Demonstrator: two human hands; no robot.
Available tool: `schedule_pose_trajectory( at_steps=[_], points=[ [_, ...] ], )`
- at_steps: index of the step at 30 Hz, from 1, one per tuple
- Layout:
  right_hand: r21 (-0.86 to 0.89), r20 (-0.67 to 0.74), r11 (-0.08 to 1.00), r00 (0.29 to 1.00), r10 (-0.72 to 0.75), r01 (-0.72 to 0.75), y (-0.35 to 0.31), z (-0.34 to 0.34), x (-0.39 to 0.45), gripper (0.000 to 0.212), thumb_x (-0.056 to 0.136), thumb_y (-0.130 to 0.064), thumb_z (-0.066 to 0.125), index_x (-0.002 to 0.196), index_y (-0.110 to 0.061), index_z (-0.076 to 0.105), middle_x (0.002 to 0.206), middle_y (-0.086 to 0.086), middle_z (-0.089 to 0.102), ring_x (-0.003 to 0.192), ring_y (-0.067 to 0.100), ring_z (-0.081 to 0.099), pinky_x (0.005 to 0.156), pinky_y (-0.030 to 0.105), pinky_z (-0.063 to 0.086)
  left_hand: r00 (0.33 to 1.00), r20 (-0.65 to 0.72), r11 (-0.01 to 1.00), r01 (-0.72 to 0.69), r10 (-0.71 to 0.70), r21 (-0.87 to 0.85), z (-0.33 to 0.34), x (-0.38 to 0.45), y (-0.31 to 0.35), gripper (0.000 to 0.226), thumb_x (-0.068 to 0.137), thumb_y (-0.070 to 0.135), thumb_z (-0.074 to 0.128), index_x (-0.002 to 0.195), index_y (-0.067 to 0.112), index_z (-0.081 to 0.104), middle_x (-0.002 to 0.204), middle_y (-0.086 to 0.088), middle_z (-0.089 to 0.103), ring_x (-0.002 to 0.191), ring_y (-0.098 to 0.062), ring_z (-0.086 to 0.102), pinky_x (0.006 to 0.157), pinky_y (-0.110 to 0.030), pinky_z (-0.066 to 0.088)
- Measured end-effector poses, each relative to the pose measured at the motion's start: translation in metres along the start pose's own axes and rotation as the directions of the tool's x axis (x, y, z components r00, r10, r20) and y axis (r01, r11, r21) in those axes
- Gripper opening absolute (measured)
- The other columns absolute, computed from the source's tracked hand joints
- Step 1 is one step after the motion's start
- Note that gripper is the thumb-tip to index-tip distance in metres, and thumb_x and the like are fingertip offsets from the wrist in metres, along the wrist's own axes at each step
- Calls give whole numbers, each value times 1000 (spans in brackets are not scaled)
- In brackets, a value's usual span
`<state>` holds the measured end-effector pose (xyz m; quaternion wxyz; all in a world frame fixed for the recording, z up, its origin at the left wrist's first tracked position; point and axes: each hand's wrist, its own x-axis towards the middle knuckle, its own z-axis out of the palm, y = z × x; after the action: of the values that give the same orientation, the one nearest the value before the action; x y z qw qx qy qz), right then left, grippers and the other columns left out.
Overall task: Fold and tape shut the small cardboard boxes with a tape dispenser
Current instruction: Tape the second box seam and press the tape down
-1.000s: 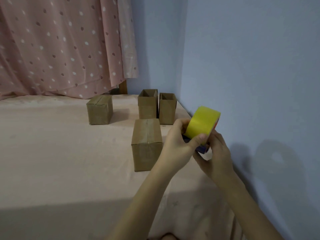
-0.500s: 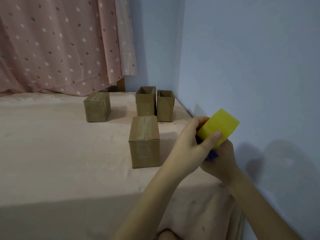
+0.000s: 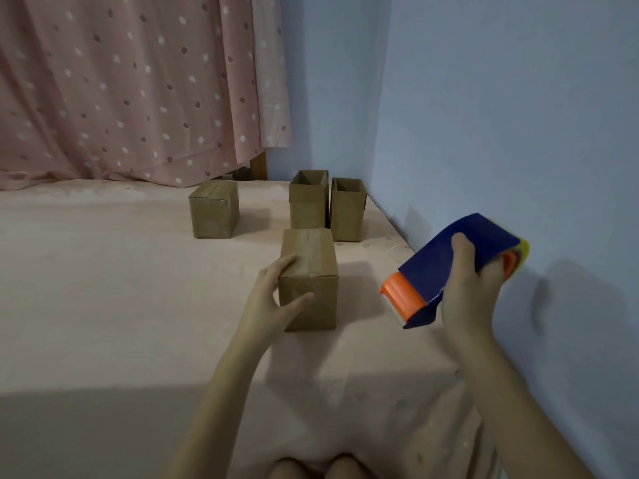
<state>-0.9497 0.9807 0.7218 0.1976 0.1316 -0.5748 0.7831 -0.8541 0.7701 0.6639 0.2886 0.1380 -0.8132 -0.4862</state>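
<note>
At frame centre, the left hand (image 3: pixel 273 302) grips the closed brown cardboard box (image 3: pixel 308 278) on the pink bedsheet (image 3: pixel 103 288); at right, the right hand (image 3: pixel 470 288) clasps the blue-and-orange tape dispenser (image 3: pixel 449 264).

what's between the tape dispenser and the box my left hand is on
Nothing: in the head view only bare pink bedsheet, partly in shadow, separates the tape dispenser in the right hand from the nearest box, which the left hand grips.

Pink-sheeted bed (image 3: pixel 103 288), four small cardboard boxes (image 3: pixel 309 271) resting on it, two open-topped
</note>
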Motion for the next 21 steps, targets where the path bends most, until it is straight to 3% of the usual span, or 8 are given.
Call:
schedule_pose_trajectory(
  at_steps=[3,6,10,12,15,16,18,21],
  points=[
    [102,-4,980,986,169,-168,0,5,1,21,90,-23,58,107,-19,46,87,-7,58,74,9,59,49,15,48,998,-21,996,-58,56,-70,10,1,-4,61,79,20,77,118,53,44,122,27,41,109,-2,51,94,-37,52],
    [65,35,976,978,207,-208,1,9,0,31,86,-20,62,114,-16,48,90,-6,60,78,11,60,54,19,48,997,-20,994,-76,75,-76,19,6,-4,61,78,18,77,121,47,44,123,23,43,106,6,49,96,-32,50],
    [15,49,983,982,182,-183,-1,15,-2,33,82,-11,67,108,-20,49,89,-8,61,80,12,62,60,22,49,999,1,999,-32,32,21,25,5,8,79,78,29,77,141,41,31,138,15,37,126,-7,42,96,-17,39],
    [40,46,984,984,171,-173,-5,19,-4,31,82,-10,67,97,-28,48,88,-10,61,79,12,62,61,23,51,995,-92,994,-17,27,108,22,-3,18,81,80,36,75,146,34,27,141,12,34,129,-8,36,96,-21,36],
    [111,41,981,987,157,-161,-10,24,-8,30,82,-8,66,91,-30,47,88,-10,62,79,12,63,63,24,52,927,-330,976,-124,179,181,20,-25,40,46,86,40,63,127,23,49,118,15,51,109,-6,51,84,-20,43],
    [131,38,978,987,157,-161,-12,27,-10,30,83,-9,66,92,-30,47,88,-10,61,79,12,63,62,23,53,937,-315,986,-120,152,119,21,-32,48,38,87,42,60,119,23,52,108,15,56,98,-4,55,76,-18,46],
    [167,29,972,987,161,-164,-14,31,-14,30,83,-11,65,93,-31,45,89,-12,60,80,11,63,61,21,53,993,-116,993,-1,-13,-118,27,-42,65,39,85,51,55,111,22,54,95,13,61,81,0,59,63,-14,45],
    [222,13,958,983,185,-184,-16,38,-21,31,84,-14,65,100,-31,44,91,-13,60,81,10,63,58,18,51,969,174,861,237,-175,-449,34,-44,78,59,74,61,47,106,14,59,82,5,66,62,-3,59,53,-19,45]
  ],
)
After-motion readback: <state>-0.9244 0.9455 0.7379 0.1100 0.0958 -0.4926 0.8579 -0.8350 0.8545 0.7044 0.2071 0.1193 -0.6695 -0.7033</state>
